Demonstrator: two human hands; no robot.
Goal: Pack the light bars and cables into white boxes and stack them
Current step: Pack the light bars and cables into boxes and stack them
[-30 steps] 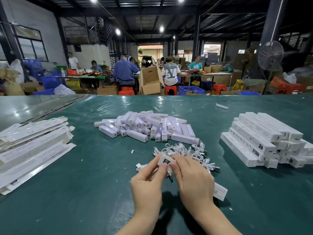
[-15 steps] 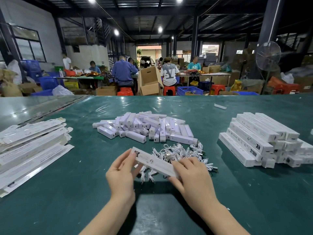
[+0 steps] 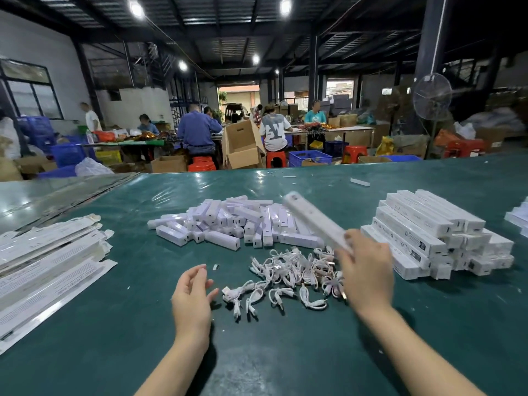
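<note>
White boxes [image 3: 434, 232], light bars [image 3: 225, 224] and cables [image 3: 291, 270] lie on a dark green table [image 3: 114, 324], with red stools [image 3: 201, 163] and blue crates [image 3: 310, 158] at the upper centre.

View: one head-worn wide-angle camera, at the near edge of the green surface [image 3: 128, 295].
Facing: forward and down, across the surface toward its far side.
Nearness: close above the left hand [image 3: 192, 298] and right hand [image 3: 364, 270]; people [image 3: 197, 130] beyond the far edge look small.

Bright round ceiling lamps [image 3: 136, 9] lit the dim hall, glaring off the glossy green table cover [image 3: 200, 181]; my right hand [image 3: 364, 270] and its long white box [image 3: 314, 218] blurred; edges bowed.
</note>
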